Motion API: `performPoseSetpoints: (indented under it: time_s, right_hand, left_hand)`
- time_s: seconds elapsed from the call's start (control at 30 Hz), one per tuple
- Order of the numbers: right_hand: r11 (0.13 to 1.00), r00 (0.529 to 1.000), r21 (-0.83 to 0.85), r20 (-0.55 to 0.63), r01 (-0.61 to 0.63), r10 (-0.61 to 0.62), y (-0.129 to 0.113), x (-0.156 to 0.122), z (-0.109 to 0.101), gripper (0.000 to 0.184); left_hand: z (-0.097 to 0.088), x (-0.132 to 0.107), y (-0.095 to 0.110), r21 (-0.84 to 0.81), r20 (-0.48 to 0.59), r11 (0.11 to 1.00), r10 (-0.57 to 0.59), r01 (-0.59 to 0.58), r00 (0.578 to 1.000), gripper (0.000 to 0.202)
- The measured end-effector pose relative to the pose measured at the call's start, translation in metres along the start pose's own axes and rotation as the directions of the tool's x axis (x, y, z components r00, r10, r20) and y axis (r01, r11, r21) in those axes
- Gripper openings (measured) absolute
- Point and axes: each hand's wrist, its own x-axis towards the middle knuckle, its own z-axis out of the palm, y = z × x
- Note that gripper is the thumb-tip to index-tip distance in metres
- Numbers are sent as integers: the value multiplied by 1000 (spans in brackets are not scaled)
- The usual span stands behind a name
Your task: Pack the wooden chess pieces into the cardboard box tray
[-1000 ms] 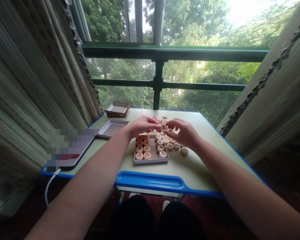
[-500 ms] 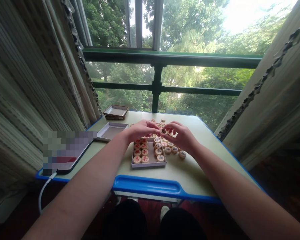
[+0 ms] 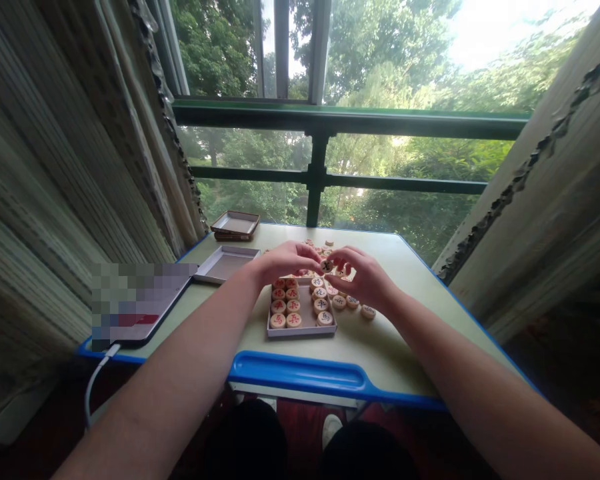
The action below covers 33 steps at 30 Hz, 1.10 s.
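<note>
A shallow grey box (image 3: 302,331) in the middle of the table holds round wooden chess pieces (image 3: 286,308) with red and black characters, laid in columns. More pieces (image 3: 353,303) lie loose on the table to its right and behind it. My left hand (image 3: 280,260) and my right hand (image 3: 360,277) meet over the far end of the box. Between their fingertips they pinch one wooden piece with a black mark (image 3: 326,265). Both hands have curled fingers.
An empty grey box lid (image 3: 225,264) lies left of the hands, and a small brown tray (image 3: 234,224) sits behind it. A tablet (image 3: 135,303) with a white cable (image 3: 96,380) rests at the table's left edge. Curtains flank the window railing (image 3: 350,120).
The view has shifted slightly. Both hands stay together over the far end of the box, turning the black-marked piece between their fingertips.
</note>
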Motion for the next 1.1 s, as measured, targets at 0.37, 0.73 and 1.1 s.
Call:
performPoseSetpoints:
  time_s: [0.37,0.73,1.1]
  right_hand:
    - [999,1000,-33,-11,10,-11,0,0,-2,19]
    - [999,999,-24,-11,37,-37,-2,0,-2,17]
    - [997,997,-29,-24,70,-71,-5,-1,-2,20]
  left_hand:
    - [-2,1,-1,-8,6,1000,20,-20,1000,22]
    - [-2,0,0,-8,11,1000,19,-19,1000,16]
    - [-3,1,-2,-48,22,999,21,-20,1000,16]
